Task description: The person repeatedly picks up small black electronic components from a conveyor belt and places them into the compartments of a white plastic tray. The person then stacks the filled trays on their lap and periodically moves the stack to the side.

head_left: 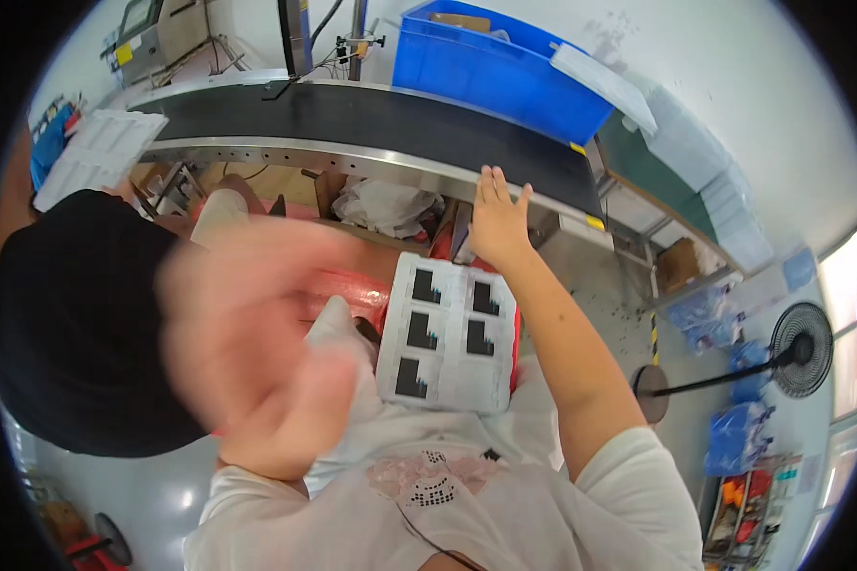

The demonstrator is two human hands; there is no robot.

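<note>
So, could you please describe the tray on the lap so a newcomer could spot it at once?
Find the long black conveyor belt across the top, then drop to the wearer's lap. The white tray lies there. Unlike the pale tray at far left, it shows five dark pieces: three in one column, two beside them.

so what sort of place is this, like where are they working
Probably a factory packing or assembly line: there's a black conveyor belt, a large blue bin and a white tray of flat dark parts.
</note>
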